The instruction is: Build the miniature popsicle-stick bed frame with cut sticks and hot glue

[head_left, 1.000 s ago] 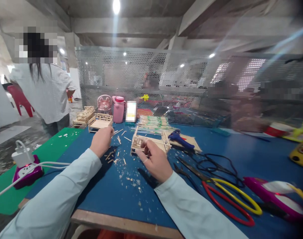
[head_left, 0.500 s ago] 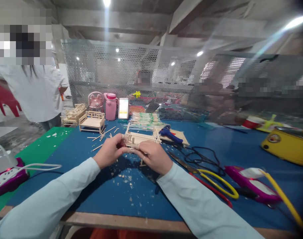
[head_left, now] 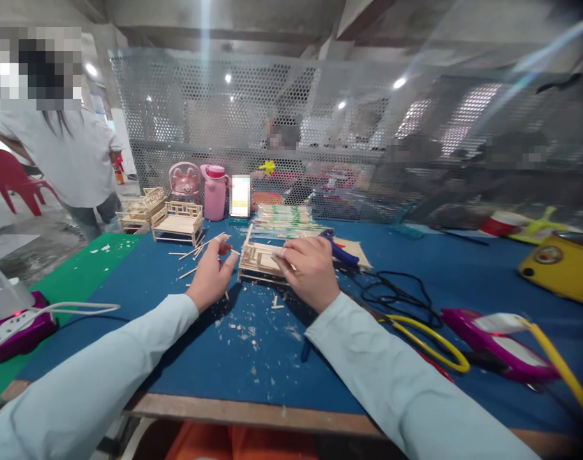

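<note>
A small bench-like frame of thin wooden sticks (head_left: pixel 262 275) stands on the blue table mat between my hands. Just left of it is my left hand (head_left: pixel 212 271), thumb and forefinger apart, with nothing clearly held. My right hand (head_left: pixel 313 268) is closed in a pinch over the frame's right part and hides that end. What lies between those fingertips is too small to make out. Loose sticks (head_left: pixel 188 273) lie behind and left of my left hand. A blue glue gun (head_left: pixel 341 250) rests beyond my right hand, partly covered by it.
Finished stick benches (head_left: pixel 177 223), a pink bottle (head_left: pixel 215 195) and a lit phone (head_left: pixel 240 197) stand at the back, near bundled sticks (head_left: pixel 286 217). Right are yellow-handled scissors (head_left: pixel 430 338), a black cable (head_left: pixel 396 297) and a purple power strip (head_left: pixel 502 345). A person (head_left: pixel 66 147) stands left.
My hands were together in front of the stick frame and have parted. The left moved slightly left and opened; the right moved up over the frame's right side. The view has shifted slightly.
</note>
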`<state>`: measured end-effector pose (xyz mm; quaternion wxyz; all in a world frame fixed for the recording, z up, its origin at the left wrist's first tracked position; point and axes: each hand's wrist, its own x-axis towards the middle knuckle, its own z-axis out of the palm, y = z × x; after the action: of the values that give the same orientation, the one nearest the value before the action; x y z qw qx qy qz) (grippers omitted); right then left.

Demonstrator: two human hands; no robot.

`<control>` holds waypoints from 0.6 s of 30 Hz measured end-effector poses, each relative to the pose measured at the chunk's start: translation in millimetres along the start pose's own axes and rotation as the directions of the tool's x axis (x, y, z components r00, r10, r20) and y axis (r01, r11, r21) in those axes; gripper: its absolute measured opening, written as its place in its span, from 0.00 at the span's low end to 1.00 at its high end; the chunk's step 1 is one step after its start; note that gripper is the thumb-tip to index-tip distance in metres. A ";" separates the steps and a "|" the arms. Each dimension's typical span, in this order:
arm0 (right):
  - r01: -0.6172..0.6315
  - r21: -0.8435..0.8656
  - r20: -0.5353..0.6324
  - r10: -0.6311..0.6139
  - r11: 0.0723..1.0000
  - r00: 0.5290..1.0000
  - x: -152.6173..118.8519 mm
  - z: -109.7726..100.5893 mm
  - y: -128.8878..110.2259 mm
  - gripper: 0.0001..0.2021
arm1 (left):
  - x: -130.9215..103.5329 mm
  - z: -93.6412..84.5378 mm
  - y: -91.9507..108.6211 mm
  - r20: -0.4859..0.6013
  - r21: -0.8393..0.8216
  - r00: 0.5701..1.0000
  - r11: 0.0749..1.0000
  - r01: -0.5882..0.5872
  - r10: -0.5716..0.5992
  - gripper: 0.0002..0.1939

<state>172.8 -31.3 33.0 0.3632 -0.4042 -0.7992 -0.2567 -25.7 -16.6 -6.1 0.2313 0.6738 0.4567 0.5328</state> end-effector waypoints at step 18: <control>0.050 0.029 -0.202 -0.043 0.998 0.979 -6.8 -10.7 -10.4 0.08 | 7.4 8.7 40.7 0.078 0.157 0.805 0.790 -0.593 0.589 0.08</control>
<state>170.9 -47.7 32.9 0.4428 -0.3513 -0.7719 -0.2909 -2.6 -28.1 27.3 -0.0007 0.8068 0.2651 0.5280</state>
